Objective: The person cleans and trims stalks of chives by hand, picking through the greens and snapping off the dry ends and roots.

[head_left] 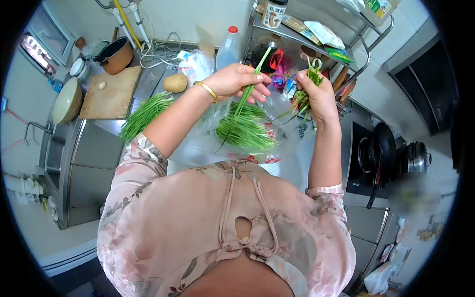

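From where I stand, the left hand (pixel 235 83) holds a few long green stalks (pixel 242 105) lightly between thumb and fingers, the other fingers half spread. The right hand (pixel 321 99) is curled around a tangle of limp leafy scraps (pixel 301 99), some ends poking out past the thumb (a few look yellowed or reddish, though it's hard to be sure).

Below the hands, the main bunch (pixel 247 127) of greens lies on a clear plastic bag (pixel 192 144); a second bunch (pixel 146 115) rests to the left, near a potato (pixel 175 83).

The left grip looks the riskier one to me — so light that the thin stalks could slide out and fall crooked across the bunch below. The right fist looks crowded; if it loosened, scraps could drop and mix with the main bunch. The plastic is another worry: crumpled and slick, it could shift if a wrist caught it — and the stems lying on it could scatter.
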Motion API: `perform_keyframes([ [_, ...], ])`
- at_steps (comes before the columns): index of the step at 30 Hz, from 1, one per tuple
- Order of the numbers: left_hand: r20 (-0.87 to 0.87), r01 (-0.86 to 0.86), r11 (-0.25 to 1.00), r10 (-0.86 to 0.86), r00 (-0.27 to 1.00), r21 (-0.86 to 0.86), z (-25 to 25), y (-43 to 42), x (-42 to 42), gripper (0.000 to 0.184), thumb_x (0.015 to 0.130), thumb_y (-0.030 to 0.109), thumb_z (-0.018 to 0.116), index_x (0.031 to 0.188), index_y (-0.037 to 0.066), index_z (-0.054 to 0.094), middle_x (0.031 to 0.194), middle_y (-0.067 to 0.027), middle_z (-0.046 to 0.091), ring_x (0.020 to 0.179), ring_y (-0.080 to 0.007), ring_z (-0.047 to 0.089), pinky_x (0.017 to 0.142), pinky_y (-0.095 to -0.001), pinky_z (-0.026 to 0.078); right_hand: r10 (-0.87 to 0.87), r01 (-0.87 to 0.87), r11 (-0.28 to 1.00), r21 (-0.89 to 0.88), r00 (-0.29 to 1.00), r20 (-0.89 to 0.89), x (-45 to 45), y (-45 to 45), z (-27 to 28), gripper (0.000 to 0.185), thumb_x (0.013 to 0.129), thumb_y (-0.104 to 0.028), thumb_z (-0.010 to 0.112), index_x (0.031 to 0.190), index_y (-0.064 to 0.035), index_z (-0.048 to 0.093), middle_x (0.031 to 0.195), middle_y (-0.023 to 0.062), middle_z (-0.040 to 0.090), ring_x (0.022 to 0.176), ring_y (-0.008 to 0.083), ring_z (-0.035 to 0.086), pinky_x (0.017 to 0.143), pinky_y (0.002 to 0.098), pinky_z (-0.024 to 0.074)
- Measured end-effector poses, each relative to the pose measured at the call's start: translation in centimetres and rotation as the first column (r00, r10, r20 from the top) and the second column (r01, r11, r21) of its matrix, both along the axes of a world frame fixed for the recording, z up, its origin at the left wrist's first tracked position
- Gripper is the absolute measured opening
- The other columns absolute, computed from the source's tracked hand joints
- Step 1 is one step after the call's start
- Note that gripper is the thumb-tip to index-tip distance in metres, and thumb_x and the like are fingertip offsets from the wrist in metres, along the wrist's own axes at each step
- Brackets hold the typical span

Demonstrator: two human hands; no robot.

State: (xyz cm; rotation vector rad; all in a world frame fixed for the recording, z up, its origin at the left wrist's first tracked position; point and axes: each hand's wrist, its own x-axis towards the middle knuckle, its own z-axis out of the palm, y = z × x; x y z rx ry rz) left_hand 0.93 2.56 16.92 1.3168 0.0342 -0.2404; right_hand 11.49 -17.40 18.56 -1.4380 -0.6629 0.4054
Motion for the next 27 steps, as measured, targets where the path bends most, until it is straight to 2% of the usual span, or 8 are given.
perform_keyframes([
  [4, 0.021, 0.045, 0.995, -0.043, 0.999, -0.095, 0.6, 0.1, -0.1, 0.036, 0.087, 0.023, 0.050, 0.110, -0.005, 0.049, 0.090, -0.0153, 0.062, 0.075, -0.0200, 0.063, 0.059, -0.0243, 0.050, 0.111, -0.111, 0.994, -0.002, 0.994, -0.002, -0.4, 2.1, 0.6, 0.014, 0.079, -0.015, 0.061, 0.083, -0.0019, 0.057, 0.072, 0.0003, 0.056, 0.064, 0.0068, 0.050, 0.057, 0.0208, 0.0396],
  [10, -0.004, 0.036, 0.998, -0.036, 0.999, -0.055, 0.5, 0.0, 0.3, 0.035, 0.087, 0.025, 0.050, 0.108, -0.004, 0.049, 0.088, -0.0143, 0.062, 0.074, -0.0207, 0.063, 0.057, -0.0245, 0.050, 0.215, -0.216, 0.975, -0.047, 0.976, -0.031, -0.5, 4.8, 1.2, 0.013, 0.077, -0.012, 0.063, 0.082, -0.0015, 0.058, 0.072, 0.0014, 0.057, 0.061, 0.0076, 0.052, 0.053, 0.0214, 0.0413],
  [13, -0.004, 0.037, 0.997, -0.037, 0.999, -0.067, 0.7, 0.5, 0.2, 0.035, 0.087, 0.025, 0.049, 0.107, -0.003, 0.049, 0.091, -0.0146, 0.061, 0.076, -0.0209, 0.063, 0.061, -0.0262, 0.051, 0.113, -0.113, 0.994, 0.012, 0.994, -0.001, -0.1, 5.5, 0.8, 0.013, 0.077, -0.013, 0.063, 0.080, -0.0020, 0.058, 0.070, 0.0012, 0.056, 0.059, 0.0075, 0.051, 0.051, 0.0206, 0.0403],
  [15, 0.036, -0.082, 0.993, 0.085, 0.996, -0.090, 1.0, 0.8, 0.4, 0.035, 0.087, 0.026, 0.048, 0.108, -0.002, 0.049, 0.092, -0.0149, 0.061, 0.078, -0.0213, 0.063, 0.064, -0.0279, 0.052, 0.043, -0.043, 0.997, 0.058, 0.999, -0.008, 0.3, 5.6, 0.5, 0.012, 0.078, -0.014, 0.063, 0.082, -0.0035, 0.058, 0.068, 0.0000, 0.054, 0.058, 0.0071, 0.049, 0.052, 0.0202, 0.0389],
  [16, 0.049, -0.145, 0.984, 0.151, 0.987, -0.106, 1.1, 1.1, 0.5, 0.035, 0.088, 0.026, 0.048, 0.108, -0.002, 0.049, 0.092, -0.0150, 0.061, 0.080, -0.0215, 0.062, 0.066, -0.0287, 0.053, 0.100, -0.092, 0.992, 0.087, 0.990, -0.095, 0.7, 5.4, 0.1, 0.012, 0.078, -0.015, 0.063, 0.082, -0.0047, 0.058, 0.067, -0.0012, 0.052, 0.058, 0.0067, 0.046, 0.053, 0.0207, 0.0377],
  [20, 0.030, -0.421, 0.876, 0.440, 0.898, -0.234, 2.0, 3.5, 1.6, 0.033, 0.090, 0.024, 0.043, 0.112, 0.001, 0.045, 0.103, -0.0173, 0.057, 0.092, -0.0252, 0.059, 0.073, -0.0363, 0.053, 0.180, -0.185, 0.979, -0.081, 0.982, -0.062, 0.1, 4.5, -1.1, 0.012, 0.078, -0.015, 0.063, 0.081, -0.0051, 0.058, 0.069, -0.0014, 0.052, 0.060, 0.0068, 0.047, 0.054, 0.0214, 0.0381],
  [22, -0.005, -0.478, 0.823, 0.501, 0.866, -0.307, 2.3, 4.7, 2.0, 0.031, 0.090, 0.022, 0.042, 0.113, 0.001, 0.045, 0.104, -0.0186, 0.056, 0.094, -0.0267, 0.058, 0.075, -0.0384, 0.053, 0.241, -0.253, 0.948, -0.193, 0.967, -0.082, -0.2, 4.1, -2.0, 0.012, 0.078, -0.015, 0.063, 0.082, -0.0048, 0.058, 0.070, -0.0015, 0.053, 0.061, 0.0069, 0.047, 0.055, 0.0218, 0.0385],
  [27, -0.020, -0.540, 0.763, 0.571, 0.820, -0.355, 3.1, 6.0, 2.1, 0.031, 0.091, 0.019, 0.041, 0.116, 0.001, 0.040, 0.108, -0.0211, 0.053, 0.097, -0.0289, 0.056, 0.079, -0.0424, 0.051, 0.342, -0.379, 0.903, -0.204, 0.920, -0.194, -1.1, 4.3, -3.9, 0.019, 0.078, -0.022, 0.064, 0.084, -0.0048, 0.059, 0.069, -0.0026, 0.052, 0.061, 0.0070, 0.046, 0.055, 0.0214, 0.0378],
])
